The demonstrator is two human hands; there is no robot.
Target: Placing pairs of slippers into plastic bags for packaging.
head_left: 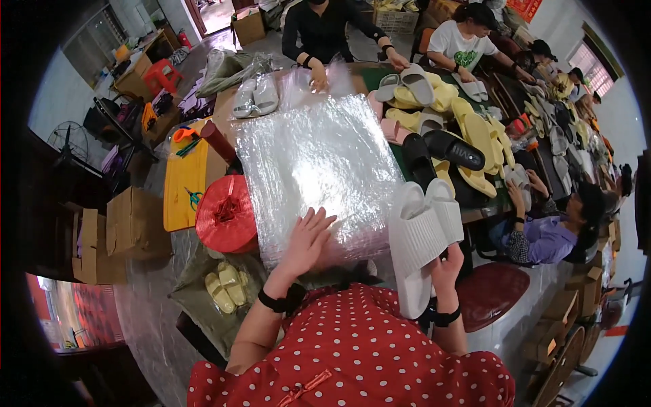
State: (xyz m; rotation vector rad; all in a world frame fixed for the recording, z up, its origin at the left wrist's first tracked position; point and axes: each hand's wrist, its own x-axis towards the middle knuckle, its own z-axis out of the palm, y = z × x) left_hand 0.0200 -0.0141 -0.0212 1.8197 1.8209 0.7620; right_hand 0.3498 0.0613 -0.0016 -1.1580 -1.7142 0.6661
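Note:
A thick stack of shiny clear plastic bags (312, 156) lies on the table in front of me. My left hand (306, 239) rests flat on its near part, fingers stretched out. To the right, my right hand (446, 268) grips a pair of white ribbed slide sandals (419, 237), held together and raised near the table's edge. Its fingers are partly hidden behind the sandals. A pile of slides in yellow (477, 136), grey and pink lies beyond, with black slides (453, 148) on its near side.
Left of the bags are a red roll of plastic twine (227, 211), a yellow board (184, 186) and scissors (194, 198). Bagged yellow slides (226, 287) lie below. A dark red stool (494, 295) stands right. Co-workers (325, 30) handle things across and along the table.

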